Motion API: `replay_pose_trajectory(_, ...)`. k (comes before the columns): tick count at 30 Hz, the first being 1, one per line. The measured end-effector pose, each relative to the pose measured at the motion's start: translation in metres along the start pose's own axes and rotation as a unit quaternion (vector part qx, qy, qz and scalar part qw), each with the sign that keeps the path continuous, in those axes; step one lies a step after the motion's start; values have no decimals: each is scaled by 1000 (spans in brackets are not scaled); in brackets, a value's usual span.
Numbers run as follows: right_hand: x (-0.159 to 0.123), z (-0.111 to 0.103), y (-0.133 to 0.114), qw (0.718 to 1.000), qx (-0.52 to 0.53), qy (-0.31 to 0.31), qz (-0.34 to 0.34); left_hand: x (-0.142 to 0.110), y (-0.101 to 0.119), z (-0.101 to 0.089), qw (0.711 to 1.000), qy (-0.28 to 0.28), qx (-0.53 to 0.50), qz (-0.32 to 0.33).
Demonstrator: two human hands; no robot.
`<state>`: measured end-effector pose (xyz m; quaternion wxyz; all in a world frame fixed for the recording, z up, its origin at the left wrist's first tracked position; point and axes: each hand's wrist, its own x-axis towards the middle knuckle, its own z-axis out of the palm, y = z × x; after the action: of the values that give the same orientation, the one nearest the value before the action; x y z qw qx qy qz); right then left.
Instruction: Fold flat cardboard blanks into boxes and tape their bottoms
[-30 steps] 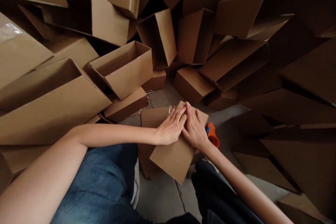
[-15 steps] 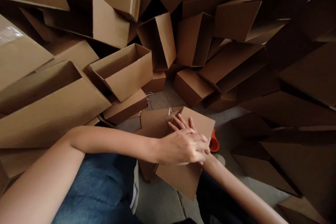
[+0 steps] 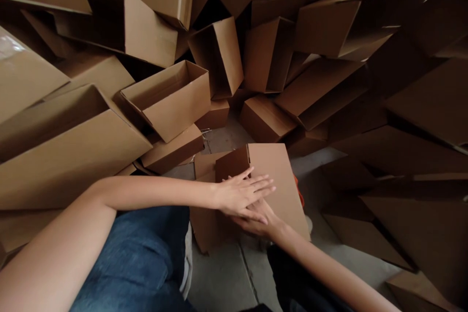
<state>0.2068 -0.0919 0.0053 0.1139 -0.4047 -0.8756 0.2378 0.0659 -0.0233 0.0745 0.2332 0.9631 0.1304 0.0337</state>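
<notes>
A small brown cardboard box [image 3: 278,175] is tilted up just in front of my knees, over a flattened piece of cardboard [image 3: 204,226]. My left hand [image 3: 243,194] lies flat on the box's top face with its fingers spread. My right hand [image 3: 263,224] sits under the left hand at the box's near edge. It supports the box from below, and its fingers are partly hidden. An orange tape dispenser [image 3: 300,196] shows only as a sliver behind the box's right side.
Open and closed cardboard boxes are piled all around: an open one [image 3: 168,100] at the left, a small closed one [image 3: 265,117] straight ahead, and large ones at both sides. Bare concrete floor [image 3: 223,278] shows between my legs.
The box has turned and tipped up, and now covers most of the orange dispenser. My left hand went from on top of the right hand to flat on the box. The right hand slid to the near edge.
</notes>
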Motion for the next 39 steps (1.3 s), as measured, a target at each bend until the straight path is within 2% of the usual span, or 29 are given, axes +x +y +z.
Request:
replay_pose_trajectory(3,3,-5,-11,1000,-12,-1,23,10,-4,-6,999,-3,-34,12)
replay_pose_trajectory(6,8,-11,-22,999,-14,-35,21,20,-12,-11,998,-29,-61,-3)
replay_pose_trajectory(9,17,-17,-33,999,-1,-52,-9,27,-23,-13,998,-24,-59,2)
replay_pose_trajectory(14,36,-21,-53,997,8,-21,-76,33,-46,-16,999,14,-17,28)
replay_pose_trajectory(20,44,-25,-52,992,-8,-9,-124,23,-66,-24,1000,4,-6,14)
replay_pose_trajectory(23,40,-30,-46,991,-13,-15,-133,12,-66,-25,1000,11,-9,0)
replay_pose_trajectory(28,36,-33,-46,983,-40,-63,-170,-3,-61,-23,999,38,23,-13)
replay_pose_trajectory(34,32,-31,-44,976,-21,-53,-212,-5,-57,-33,982,60,132,-120)
replay_pose_trajectory(39,24,-36,-48,976,35,6,-214,-8,-57,-36,973,68,113,-190)
